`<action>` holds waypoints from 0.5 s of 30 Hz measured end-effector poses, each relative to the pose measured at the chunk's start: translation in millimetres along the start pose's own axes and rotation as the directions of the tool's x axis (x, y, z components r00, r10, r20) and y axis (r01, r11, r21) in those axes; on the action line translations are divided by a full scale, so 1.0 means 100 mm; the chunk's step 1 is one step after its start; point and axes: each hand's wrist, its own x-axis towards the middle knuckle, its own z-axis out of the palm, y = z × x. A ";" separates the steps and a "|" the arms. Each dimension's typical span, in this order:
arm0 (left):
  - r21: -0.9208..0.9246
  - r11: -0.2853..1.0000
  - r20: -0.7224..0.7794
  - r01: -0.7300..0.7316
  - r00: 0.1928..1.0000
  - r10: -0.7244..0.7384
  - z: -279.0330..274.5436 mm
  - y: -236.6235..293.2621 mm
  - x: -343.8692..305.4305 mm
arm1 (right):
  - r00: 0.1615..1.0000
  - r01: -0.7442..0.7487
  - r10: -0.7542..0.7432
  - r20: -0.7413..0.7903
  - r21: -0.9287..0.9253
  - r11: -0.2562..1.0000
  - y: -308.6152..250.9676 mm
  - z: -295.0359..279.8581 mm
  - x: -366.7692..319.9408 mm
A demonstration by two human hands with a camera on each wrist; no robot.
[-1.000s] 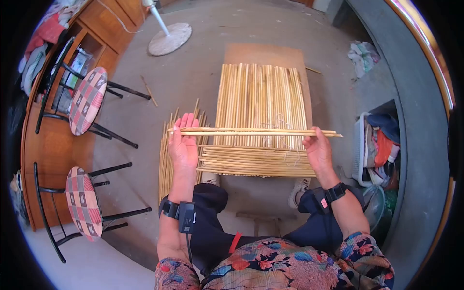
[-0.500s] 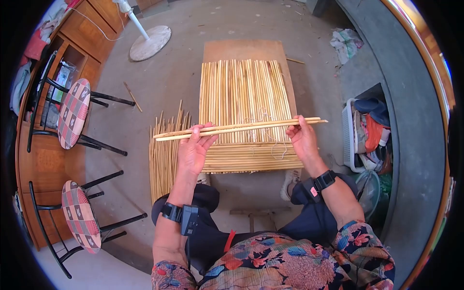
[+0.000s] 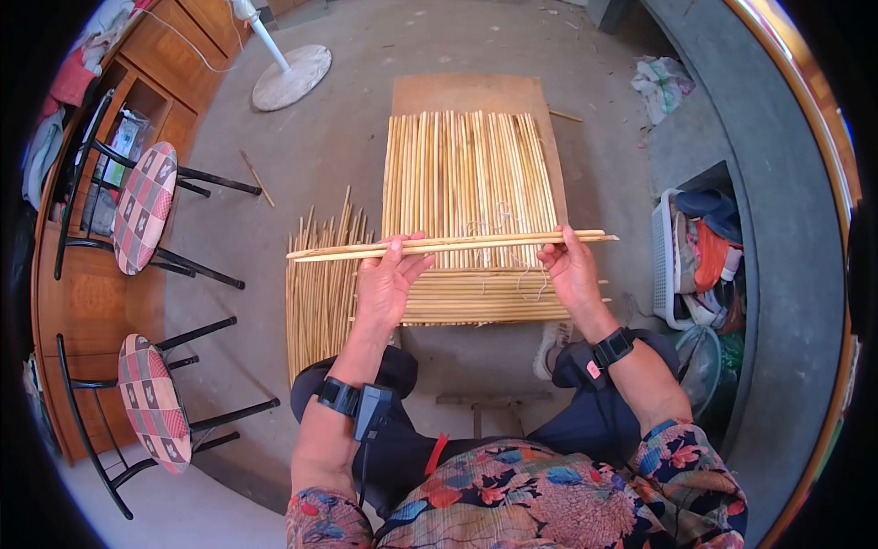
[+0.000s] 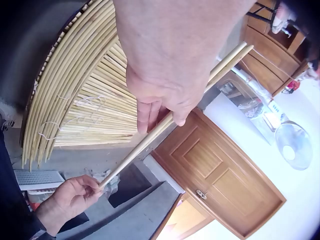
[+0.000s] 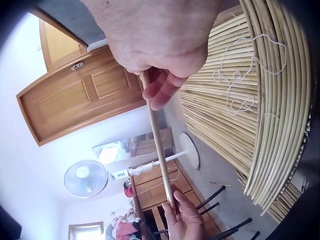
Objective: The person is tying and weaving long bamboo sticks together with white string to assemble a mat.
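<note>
Two pale sticks lie side by side across the head view, raised above a board covered with sticks. The left hand pinches them left of their middle, thumb on the near side; the left wrist view shows that hand over them. Near their right end the right hand grips them between thumb and fingers, as the right wrist view also shows. Below the hands, upright rows of sticks meet a band of crosswise sticks. Loose white string lies over the rows.
A pile of loose sticks lies left of the board. Two chairs with checked seats stand at the left, a fan base behind them. At the right are a basket and a plastic bag.
The left hand has moved right along the sticks and turned from palm up to a pinch. Both sticks now reach further left past it. The right hand keeps its hold near their right end.
</note>
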 end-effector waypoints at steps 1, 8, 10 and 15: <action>0.000 1.000 0.001 0.000 1.000 0.000 0.00 0.00 -0.01 | 1.000 -0.008 0.008 0.012 0.003 1.000 0.01 0.00 0.00; 0.079 0.997 0.028 0.014 0.999 -0.016 0.03 -0.01 -0.02 | 0.998 -0.058 0.058 0.012 0.035 0.998 0.05 -0.03 -0.01; 0.098 0.995 0.008 -0.010 1.000 0.010 0.03 0.00 -0.02 | 0.996 -0.094 0.094 -0.008 -0.003 0.996 0.02 0.04 -0.04; 0.091 0.994 -0.031 -0.060 0.998 0.063 0.04 0.06 -0.03 | 0.931 -0.358 0.366 0.022 -0.152 0.921 -0.13 0.24 -0.11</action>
